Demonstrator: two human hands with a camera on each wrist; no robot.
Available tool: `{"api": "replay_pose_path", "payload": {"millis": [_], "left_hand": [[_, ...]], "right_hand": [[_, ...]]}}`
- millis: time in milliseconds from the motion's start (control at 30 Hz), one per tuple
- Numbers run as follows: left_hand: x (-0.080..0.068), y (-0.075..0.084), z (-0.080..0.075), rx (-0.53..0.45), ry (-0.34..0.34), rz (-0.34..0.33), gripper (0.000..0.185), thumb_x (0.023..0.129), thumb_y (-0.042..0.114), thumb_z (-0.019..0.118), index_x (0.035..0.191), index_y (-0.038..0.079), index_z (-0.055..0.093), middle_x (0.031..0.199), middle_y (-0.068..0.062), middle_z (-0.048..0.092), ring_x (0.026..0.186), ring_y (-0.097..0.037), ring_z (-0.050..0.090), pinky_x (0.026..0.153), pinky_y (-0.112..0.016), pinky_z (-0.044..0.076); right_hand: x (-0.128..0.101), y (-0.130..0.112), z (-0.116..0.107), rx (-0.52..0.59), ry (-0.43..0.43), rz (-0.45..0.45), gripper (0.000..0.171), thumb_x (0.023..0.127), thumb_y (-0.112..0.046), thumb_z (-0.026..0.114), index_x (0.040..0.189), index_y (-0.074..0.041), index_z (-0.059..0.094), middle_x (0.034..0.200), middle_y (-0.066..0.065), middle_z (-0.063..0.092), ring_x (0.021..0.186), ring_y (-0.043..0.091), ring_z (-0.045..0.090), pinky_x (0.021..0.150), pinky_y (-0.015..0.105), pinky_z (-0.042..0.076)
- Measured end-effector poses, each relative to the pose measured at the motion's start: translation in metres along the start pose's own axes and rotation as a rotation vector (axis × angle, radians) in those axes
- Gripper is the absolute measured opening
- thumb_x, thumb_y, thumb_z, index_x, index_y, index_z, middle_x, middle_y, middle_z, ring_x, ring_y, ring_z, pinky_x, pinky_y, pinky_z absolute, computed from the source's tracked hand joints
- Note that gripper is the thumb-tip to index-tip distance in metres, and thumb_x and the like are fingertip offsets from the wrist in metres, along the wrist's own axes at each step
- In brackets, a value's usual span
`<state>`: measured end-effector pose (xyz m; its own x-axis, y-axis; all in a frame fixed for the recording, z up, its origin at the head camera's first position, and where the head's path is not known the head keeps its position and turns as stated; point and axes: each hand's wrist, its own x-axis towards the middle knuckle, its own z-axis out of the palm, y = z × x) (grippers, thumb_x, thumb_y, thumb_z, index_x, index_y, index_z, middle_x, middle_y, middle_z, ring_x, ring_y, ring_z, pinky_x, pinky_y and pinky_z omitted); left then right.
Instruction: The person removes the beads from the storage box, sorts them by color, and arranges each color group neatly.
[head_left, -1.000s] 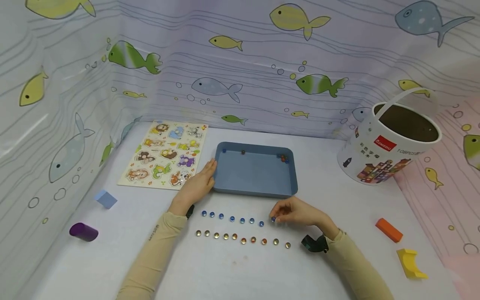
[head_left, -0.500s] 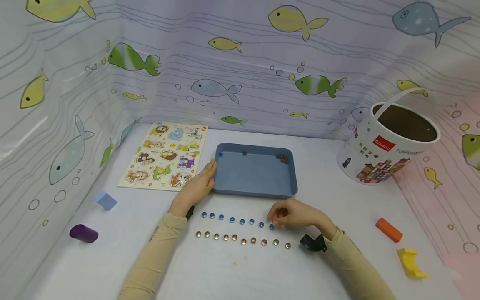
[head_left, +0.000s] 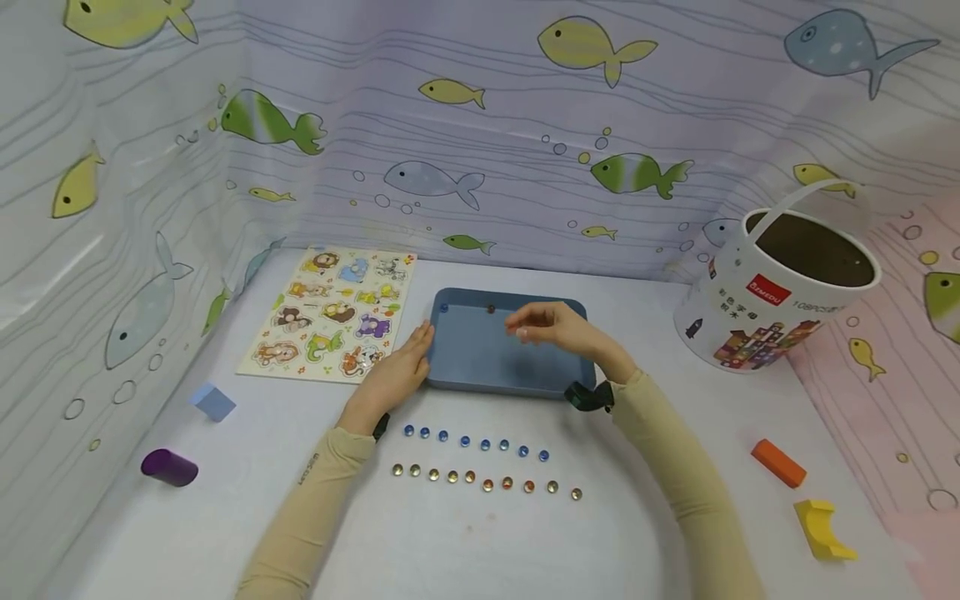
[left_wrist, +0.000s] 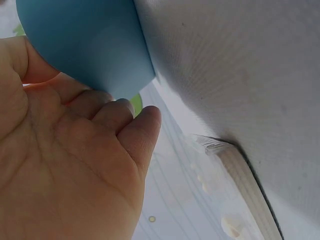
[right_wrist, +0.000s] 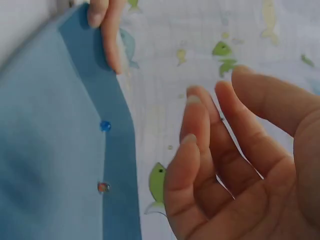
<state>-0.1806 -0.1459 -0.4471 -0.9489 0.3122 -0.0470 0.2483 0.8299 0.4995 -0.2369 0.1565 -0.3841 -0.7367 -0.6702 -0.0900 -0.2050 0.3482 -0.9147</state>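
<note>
Nearest me, a row of amber beads [head_left: 487,482] and a row of blue beads [head_left: 475,442] lie on the white surface [head_left: 480,533]; beyond them my left hand [head_left: 395,372] rests flat against the blue tray's [head_left: 480,358] left wall, fingers straight; farther back, my right hand [head_left: 553,326] hovers over the tray, fingers [right_wrist: 197,125] loosely apart, holding nothing; two beads [right_wrist: 104,155] sit along its far wall.

white table [head_left: 675,417], bearing blue tray [head_left: 480,367], animal puzzle board [head_left: 330,312], two rows of glass beads [head_left: 480,462], white bucket [head_left: 772,308], purple cylinder [head_left: 168,467], blue cube [head_left: 213,401], orange block [head_left: 778,462], yellow arch block [head_left: 822,527].
</note>
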Motion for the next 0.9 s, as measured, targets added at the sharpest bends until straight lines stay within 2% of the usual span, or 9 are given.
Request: {"api": "replay_pose_path", "payload": {"millis": [133,300,400,533,667,767,900], "left_hand": [[0.0,0.0,0.001,-0.001,0.002,0.006,0.057,0.102,0.02,0.037,0.154,0.006,0.017,0.163,-0.009,0.013,0.15,-0.026,0.017,0.122,-0.044,0.023],[-0.001,0.001,0.0,0.005,0.001,0.008,0.057,0.102,0.021,0.037,0.154,0.006,0.018,0.163,-0.009,0.013,0.15,-0.026,0.017,0.122,-0.045,0.023],[-0.001,0.001,-0.001,0.009,0.0,0.003,0.057,0.103,0.021,0.037,0.154,0.006,0.018,0.163,-0.009,0.013,0.15,-0.026,0.018,0.122,-0.045,0.024],[0.0,0.001,-0.001,0.01,-0.003,-0.001,0.057,0.103,0.021,0.037,0.155,0.006,0.018,0.163,-0.008,0.013,0.15,-0.026,0.018,0.121,-0.045,0.024],[0.0,0.001,-0.001,0.009,-0.007,-0.002,0.057,0.102,0.02,0.037,0.155,0.006,0.018,0.163,-0.009,0.014,0.15,-0.026,0.018,0.121,-0.045,0.025],[0.0,0.002,-0.001,0.008,-0.004,-0.003,0.057,0.102,0.02,0.037,0.155,0.007,0.018,0.163,-0.009,0.014,0.15,-0.027,0.019,0.121,-0.046,0.026],[0.0,0.001,-0.001,0.006,-0.002,-0.001,0.057,0.102,0.02,0.037,0.155,0.007,0.019,0.163,-0.008,0.014,0.15,-0.026,0.019,0.121,-0.046,0.026]], "right_hand": [[0.035,0.002,0.002,0.042,0.071,0.048,0.032,0.098,-0.02,0.057,0.127,-0.007,0.061,0.129,0.013,0.064,0.116,0.044,0.055,0.099,0.058,0.047],[0.071,0.016,0.012,0.093,0.166,0.109,0.036,0.098,-0.021,0.057,0.13,-0.006,0.059,0.131,0.016,0.062,0.117,0.037,0.059,0.101,0.046,0.051],[0.091,0.027,0.021,0.143,0.23,0.174,0.037,0.096,-0.021,0.06,0.13,-0.005,0.06,0.132,0.017,0.061,0.116,0.033,0.061,0.099,0.041,0.053],[0.111,0.035,0.036,0.174,0.301,0.272,0.036,0.096,-0.021,0.061,0.129,-0.007,0.062,0.131,0.015,0.063,0.113,0.029,0.063,0.094,0.035,0.056],[0.124,0.037,0.049,0.186,0.344,0.298,0.035,0.095,-0.018,0.061,0.129,-0.005,0.062,0.128,0.017,0.064,0.11,0.03,0.064,0.092,0.034,0.057],[0.132,0.037,0.058,0.176,0.375,0.296,0.036,0.094,-0.014,0.062,0.128,-0.004,0.062,0.125,0.018,0.065,0.108,0.03,0.066,0.089,0.032,0.058],[0.142,0.033,0.07,0.049,0.438,0.311,0.034,0.091,-0.011,0.067,0.124,-0.005,0.065,0.118,0.015,0.07,0.101,0.027,0.068,0.083,0.031,0.059]]}}
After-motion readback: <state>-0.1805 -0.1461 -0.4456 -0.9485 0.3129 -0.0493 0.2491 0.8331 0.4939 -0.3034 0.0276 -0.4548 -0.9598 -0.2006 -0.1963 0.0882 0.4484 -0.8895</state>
